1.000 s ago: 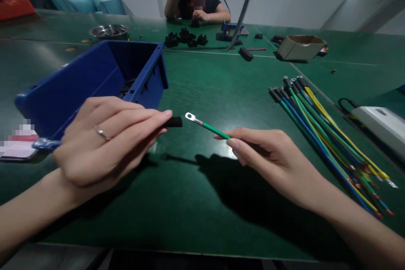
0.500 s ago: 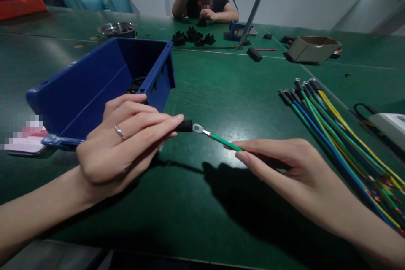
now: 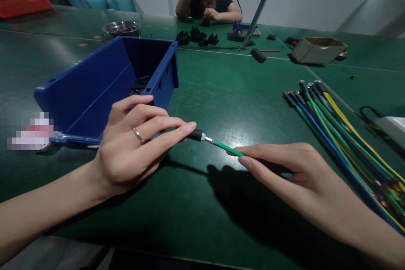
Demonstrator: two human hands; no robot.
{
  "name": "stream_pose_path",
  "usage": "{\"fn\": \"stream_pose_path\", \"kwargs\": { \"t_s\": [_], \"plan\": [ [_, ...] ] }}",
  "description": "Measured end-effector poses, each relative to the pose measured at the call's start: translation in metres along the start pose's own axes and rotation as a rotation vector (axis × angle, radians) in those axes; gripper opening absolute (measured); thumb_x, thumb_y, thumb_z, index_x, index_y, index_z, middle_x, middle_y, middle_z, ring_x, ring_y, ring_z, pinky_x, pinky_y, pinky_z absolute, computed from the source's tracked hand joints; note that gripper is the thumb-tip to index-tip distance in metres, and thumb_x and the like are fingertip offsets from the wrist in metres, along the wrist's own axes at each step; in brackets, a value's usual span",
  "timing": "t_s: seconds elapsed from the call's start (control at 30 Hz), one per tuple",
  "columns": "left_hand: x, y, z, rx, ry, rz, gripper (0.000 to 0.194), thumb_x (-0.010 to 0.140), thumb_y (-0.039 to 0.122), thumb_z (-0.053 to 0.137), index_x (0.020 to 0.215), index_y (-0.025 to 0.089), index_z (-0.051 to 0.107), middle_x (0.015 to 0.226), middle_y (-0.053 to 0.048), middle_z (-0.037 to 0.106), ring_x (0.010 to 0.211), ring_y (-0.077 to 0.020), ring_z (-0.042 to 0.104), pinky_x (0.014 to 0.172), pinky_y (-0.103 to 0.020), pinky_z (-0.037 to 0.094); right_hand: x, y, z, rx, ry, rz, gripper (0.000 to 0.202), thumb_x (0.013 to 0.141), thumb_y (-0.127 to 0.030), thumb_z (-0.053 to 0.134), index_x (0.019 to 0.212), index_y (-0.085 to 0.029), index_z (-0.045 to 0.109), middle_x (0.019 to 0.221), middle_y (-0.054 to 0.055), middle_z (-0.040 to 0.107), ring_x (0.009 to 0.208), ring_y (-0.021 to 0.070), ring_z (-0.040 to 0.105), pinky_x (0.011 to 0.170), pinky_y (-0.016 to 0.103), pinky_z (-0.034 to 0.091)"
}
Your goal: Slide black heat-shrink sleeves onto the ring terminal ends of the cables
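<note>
Between the thumb and fingers of my left hand [image 3: 139, 143] is a short black sleeve [image 3: 195, 135], its right end showing past the fingertips. A silver terminal [image 3: 208, 139] on a green wire [image 3: 226, 148] has its tip inside that end; its crimped neck remains visible. My right hand [image 3: 291, 173] pinches the green wire between thumb and forefinger, just right of the terminal. The rest of this wire is hidden by the hand. To the right lies a bundle of green, blue and yellow wires [image 3: 341, 135] with black sleeves at their far ends.
A blue bin [image 3: 85, 80] with black pieces stands beyond my left hand. Farther back are a metal bowl [image 3: 122, 28], black parts [image 3: 198, 36], a slanted metal pole [image 3: 262, 4] and a cardboard box [image 3: 318, 51]. A person sits across the green table [image 3: 221, 80].
The terminal's ring, fully visible before, is now inside the black sleeve. My left hand has moved right, towards my right hand. The view has shifted slightly.
</note>
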State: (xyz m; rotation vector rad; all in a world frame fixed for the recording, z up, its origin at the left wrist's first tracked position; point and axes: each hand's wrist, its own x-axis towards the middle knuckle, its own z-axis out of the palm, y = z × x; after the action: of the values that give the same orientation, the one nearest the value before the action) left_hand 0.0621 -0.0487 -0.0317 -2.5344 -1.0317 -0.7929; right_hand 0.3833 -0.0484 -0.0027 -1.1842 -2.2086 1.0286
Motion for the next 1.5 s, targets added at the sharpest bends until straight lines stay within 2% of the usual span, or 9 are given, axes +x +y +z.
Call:
{"fn": "stream_pose_path", "kwargs": {
  "t_s": [0.17, 0.3, 0.43, 0.63, 0.73, 0.97, 1.2, 1.37, 1.5],
  "plan": [
    [-0.002, 0.008, 0.01, 0.072, 0.069, -0.015, 0.058, 0.112, 0.013, 0.051, 0.159, 0.045, 0.06, 0.119, 0.002, 0.087, 0.11, -0.0277, 0.076, 0.111, -0.055, 0.06, 0.004, -0.001, 0.003, -0.011, -0.028, -0.028, 0.039, 0.113, -0.047, 0.058, 0.089, -0.026, 0.079, 0.07, 0.0, 0.074, 0.057, 0.0154, 0.062, 0.057, 0.03, 0.046],
    [0.004, 0.006, 0.012, 0.095, 0.119, 0.115, 0.044, 0.111, 0.006, 0.05, 0.144, 0.026, 0.071, 0.111, -0.001, 0.087, 0.106, -0.0239, 0.075, 0.114, -0.048, 0.057, 0.0, 0.0, 0.004, -0.034, -0.028, -0.043, 0.051, 0.115, -0.057, 0.049, 0.086, -0.028, 0.08, 0.061, 0.001, 0.066, 0.053, 0.0171, 0.056, 0.056, 0.033, 0.043],
    [0.01, 0.003, 0.01, 0.036, 0.028, 0.287, 0.033, 0.114, 0.003, 0.044, 0.133, 0.007, 0.071, 0.106, -0.008, 0.085, 0.101, -0.0226, 0.073, 0.115, -0.044, 0.055, -0.006, 0.0, 0.006, -0.062, -0.021, 0.011, 0.048, 0.11, -0.065, 0.054, 0.096, -0.03, 0.083, 0.064, 0.004, 0.066, 0.064, 0.0224, 0.064, 0.06, 0.033, 0.049],
    [0.01, 0.011, 0.008, 0.066, 0.075, 0.331, 0.024, 0.113, 0.006, 0.055, 0.13, 0.001, 0.072, 0.1, -0.009, 0.083, 0.095, -0.0236, 0.072, 0.11, -0.045, 0.056, -0.011, -0.001, 0.01, -0.095, -0.048, 0.084, 0.048, 0.107, -0.069, 0.057, 0.102, -0.029, 0.083, 0.066, 0.002, 0.064, 0.069, 0.0224, 0.065, 0.064, 0.031, 0.053],
    [0.009, 0.017, 0.008, 0.08, 0.089, 0.347, 0.029, 0.113, 0.001, 0.047, 0.126, 0.0, 0.073, 0.097, -0.01, 0.082, 0.095, -0.025, 0.071, 0.108, -0.045, 0.056, -0.01, -0.003, 0.011, -0.094, -0.077, 0.108, 0.052, 0.109, -0.071, 0.053, 0.101, -0.028, 0.082, 0.068, 0.002, 0.064, 0.069, 0.0207, 0.064, 0.066, 0.03, 0.053],
    [0.005, 0.024, 0.009, -0.001, 0.062, 0.364, 0.038, 0.114, 0.003, 0.042, 0.141, -0.009, 0.066, 0.115, -0.02, 0.08, 0.104, -0.0298, 0.071, 0.108, -0.049, 0.055, -0.007, -0.005, 0.008, 0.065, -0.228, 0.118, 0.054, 0.116, -0.061, 0.039, 0.098, -0.028, 0.077, 0.074, -0.001, 0.064, 0.068, 0.0156, 0.061, 0.067, 0.027, 0.047],
    [0.0, 0.023, 0.015, -0.007, 0.011, 0.352, 0.035, 0.112, 0.001, 0.044, 0.138, -0.008, 0.065, 0.099, -0.015, 0.076, 0.093, -0.0302, 0.069, 0.097, -0.05, 0.057, -0.001, -0.005, 0.01, 0.047, -0.263, 0.145, 0.051, 0.116, -0.058, 0.043, 0.091, -0.027, 0.075, 0.067, -0.004, 0.057, 0.064, 0.0152, 0.056, 0.066, 0.028, 0.044],
    [0.001, 0.026, 0.021, -0.001, 0.053, 0.343, 0.028, 0.111, 0.001, 0.048, 0.13, -0.007, 0.067, 0.086, -0.012, 0.072, 0.08, -0.0279, 0.065, 0.084, -0.047, 0.057, -0.006, -0.001, 0.008, -0.068, -0.218, 0.126, 0.044, 0.114, -0.066, 0.047, 0.117, -0.035, 0.079, 0.093, -0.002, 0.078, 0.088, 0.0189, 0.073, 0.079, 0.031, 0.049],
    [0.003, 0.028, 0.022, -0.016, 0.066, 0.322, 0.027, 0.112, 0.002, 0.044, 0.125, -0.003, 0.068, 0.085, -0.012, 0.074, 0.077, -0.0262, 0.063, 0.081, -0.044, 0.056, -0.01, 0.004, 0.009, -0.131, -0.229, 0.054, 0.048, 0.115, -0.065, 0.044, 0.114, -0.033, 0.08, 0.088, -0.002, 0.078, 0.08, 0.0191, 0.071, 0.072, 0.031, 0.049]
  ]
}}
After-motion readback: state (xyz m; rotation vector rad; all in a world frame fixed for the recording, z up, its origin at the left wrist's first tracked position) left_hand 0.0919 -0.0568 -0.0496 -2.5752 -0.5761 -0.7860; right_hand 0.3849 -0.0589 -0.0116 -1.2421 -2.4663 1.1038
